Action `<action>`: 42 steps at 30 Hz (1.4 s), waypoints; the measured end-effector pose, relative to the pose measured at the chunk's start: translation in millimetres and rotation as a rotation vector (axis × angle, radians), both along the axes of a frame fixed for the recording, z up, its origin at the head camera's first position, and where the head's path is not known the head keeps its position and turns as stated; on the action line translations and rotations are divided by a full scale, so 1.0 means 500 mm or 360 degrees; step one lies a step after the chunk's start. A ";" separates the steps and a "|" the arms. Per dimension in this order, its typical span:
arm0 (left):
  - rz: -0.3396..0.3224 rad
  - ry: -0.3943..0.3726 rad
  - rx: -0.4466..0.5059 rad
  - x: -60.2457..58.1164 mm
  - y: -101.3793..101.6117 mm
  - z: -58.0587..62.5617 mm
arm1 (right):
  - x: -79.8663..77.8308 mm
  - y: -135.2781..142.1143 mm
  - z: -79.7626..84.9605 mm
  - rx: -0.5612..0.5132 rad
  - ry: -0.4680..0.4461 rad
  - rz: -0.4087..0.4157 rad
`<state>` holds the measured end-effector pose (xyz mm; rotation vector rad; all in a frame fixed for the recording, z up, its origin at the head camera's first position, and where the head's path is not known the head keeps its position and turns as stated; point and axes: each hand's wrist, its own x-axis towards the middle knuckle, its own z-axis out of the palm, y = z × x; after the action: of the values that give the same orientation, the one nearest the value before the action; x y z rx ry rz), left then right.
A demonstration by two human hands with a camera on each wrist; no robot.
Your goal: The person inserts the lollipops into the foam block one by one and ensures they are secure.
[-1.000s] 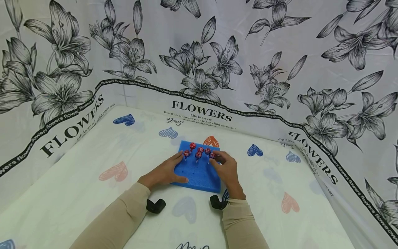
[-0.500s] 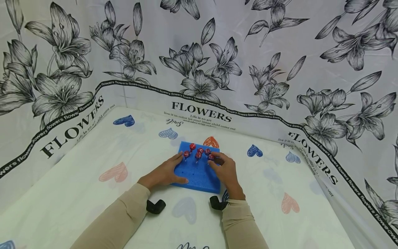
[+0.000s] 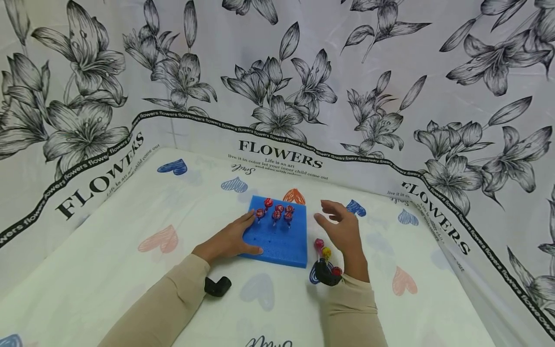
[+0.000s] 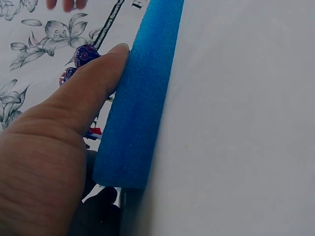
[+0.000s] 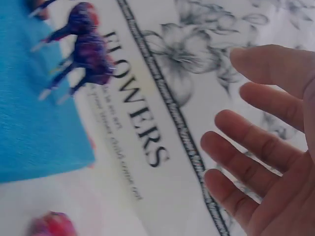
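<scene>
A blue foam block [image 3: 282, 250] lies flat on the table. Several lollipops [image 3: 288, 216] in red and dark wrappers stand upright by their sticks in its far half; small holes show nearer the front. My left hand [image 3: 230, 238] rests at the block's left side, fingers straight along the edge and thumb [image 4: 106, 69] laid over it. Off to the block's right, my right hand [image 3: 344, 231] hovers with fingers relaxed and holding nothing. Below it are a pink lollipop [image 3: 319, 244], a yellow lollipop [image 3: 326, 252] and a red one, partly hidden by the wrist camera.
The table has a white cloth [image 3: 173, 207] printed with hearts. A curtain [image 3: 277, 86] with black flowers hangs behind and at the sides. Black wrist-worn mounts [image 3: 218, 286] show beside both sleeves.
My right hand has let go of the lollipop at the block's right side, which now stands in the foam, and moved right. Loose lollipops have come into sight. The left hand stays put.
</scene>
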<state>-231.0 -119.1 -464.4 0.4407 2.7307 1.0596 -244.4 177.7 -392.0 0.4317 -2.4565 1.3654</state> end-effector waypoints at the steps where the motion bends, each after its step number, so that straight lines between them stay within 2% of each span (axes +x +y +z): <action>1: -0.0004 -0.0007 -0.0008 0.000 0.000 0.000 | 0.003 0.009 0.006 -0.0003 0.0011 0.0008; 6: -0.0026 0.0006 -0.0014 -0.004 0.000 -0.001 | 0.016 0.041 0.032 -0.0038 0.0056 0.0050; 9: -0.0028 0.0015 -0.0003 -0.006 0.000 0.001 | 0.016 0.051 0.037 -0.0034 0.0028 0.0051; 12: -0.0037 0.0009 0.0003 -0.006 0.000 0.002 | 0.007 0.062 0.022 0.0015 -0.0125 0.0028; 17: -0.0043 -0.0003 0.0003 -0.006 -0.002 0.002 | -0.019 0.073 -0.026 0.0146 -0.0523 0.0008; 21: -0.0041 -0.0007 -0.0003 -0.006 -0.001 0.003 | -0.031 0.078 -0.058 0.0186 -0.0677 -0.0016; 30: -0.0019 -0.0022 -0.0010 -0.007 0.002 0.006 | -0.041 0.082 -0.092 0.0248 -0.0825 0.0035; 42: -0.0033 -0.0005 0.0023 -0.009 -0.001 -0.001 | -0.038 0.076 -0.094 0.0382 -0.0874 0.0042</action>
<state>-235.3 -119.8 -464.7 0.4683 2.7113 1.0744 -263.3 215.8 -438.8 0.1475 -3.0872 1.3394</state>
